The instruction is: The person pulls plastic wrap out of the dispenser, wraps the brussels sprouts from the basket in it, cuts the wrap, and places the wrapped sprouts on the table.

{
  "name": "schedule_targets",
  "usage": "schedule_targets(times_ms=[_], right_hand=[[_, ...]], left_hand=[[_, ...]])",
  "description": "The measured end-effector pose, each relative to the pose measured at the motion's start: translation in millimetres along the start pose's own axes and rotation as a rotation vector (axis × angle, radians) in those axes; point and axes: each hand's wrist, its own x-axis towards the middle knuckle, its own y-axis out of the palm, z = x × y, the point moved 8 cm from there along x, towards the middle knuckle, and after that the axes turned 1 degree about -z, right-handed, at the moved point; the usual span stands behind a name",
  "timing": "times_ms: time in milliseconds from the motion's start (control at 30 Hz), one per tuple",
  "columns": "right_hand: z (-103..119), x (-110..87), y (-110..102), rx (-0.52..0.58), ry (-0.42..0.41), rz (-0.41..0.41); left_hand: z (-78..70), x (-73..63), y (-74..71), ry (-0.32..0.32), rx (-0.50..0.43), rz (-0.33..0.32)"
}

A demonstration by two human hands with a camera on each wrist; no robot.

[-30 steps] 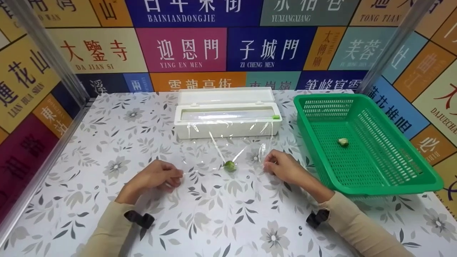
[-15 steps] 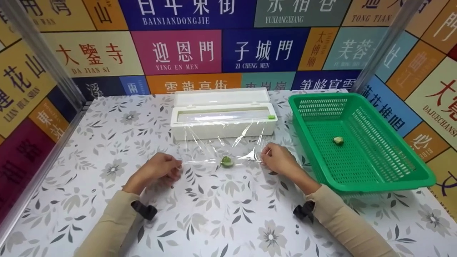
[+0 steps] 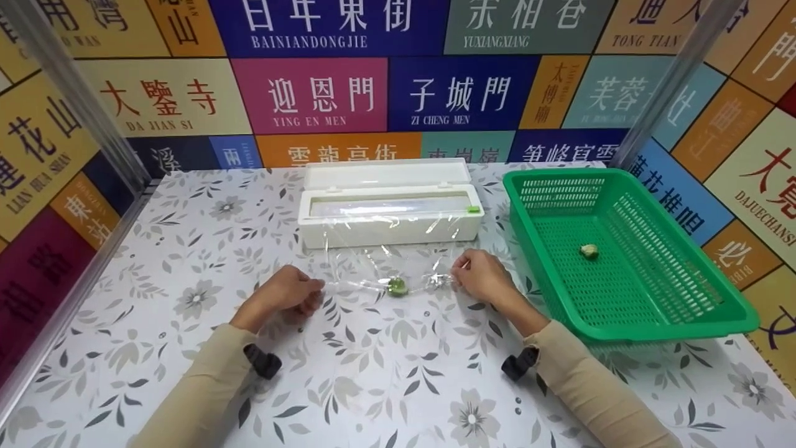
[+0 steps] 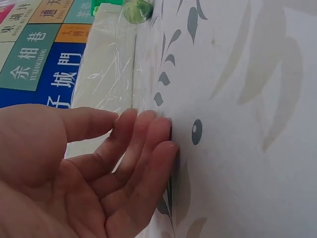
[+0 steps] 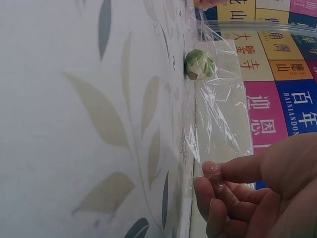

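Observation:
A clear sheet of cling film (image 3: 357,261) stretches from a white dispenser box (image 3: 392,233) toward me. My left hand (image 3: 287,291) pinches its near left corner between thumb and index finger. At the near right corner my right hand (image 3: 482,277) pinches the film, which is bunched between the thumb and fingertip (image 5: 212,167) in the right wrist view. A small Brussels sprout (image 3: 397,286) lies between the hands at the film's near edge, and in the right wrist view film creases run around the sprout (image 5: 199,64).
To the right stands a green perforated basket (image 3: 628,333) with one small pale sprout-like piece (image 3: 588,251) inside. The box's lid (image 3: 385,173) stands open at the back, and a green slider (image 3: 473,210) sits at its right end. Printed panels (image 3: 311,93) wall the table's far side.
The sprout has turned over and shifted slightly with the film. The film was pulled tighter half a second ago and hangs looser now. My hands have come slightly closer together.

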Motion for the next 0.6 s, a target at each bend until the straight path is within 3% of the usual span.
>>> schedule_targets(times_ms=[200,333,433,600], right_hand=[[17,-14.5,-11,-0.01,-0.064,-0.058],[36,-28.5,-16,-0.002,-0.153,-0.089],[48,-34.5,-12,0.019,-0.225,-0.067],[55,-32.1,-1,0.065,-0.309,-0.015]], left_hand=[[-24.1,-19.0,-11.2,0.079,0.224,-0.112],[-51.2,-30.6,-3.8,0.202,0.147,-0.115],[-71.9,-34.1,11.1,0.36,0.069,-0.091],[-98.1,-28.5,32.1,0.582,0.046,-0.132]])
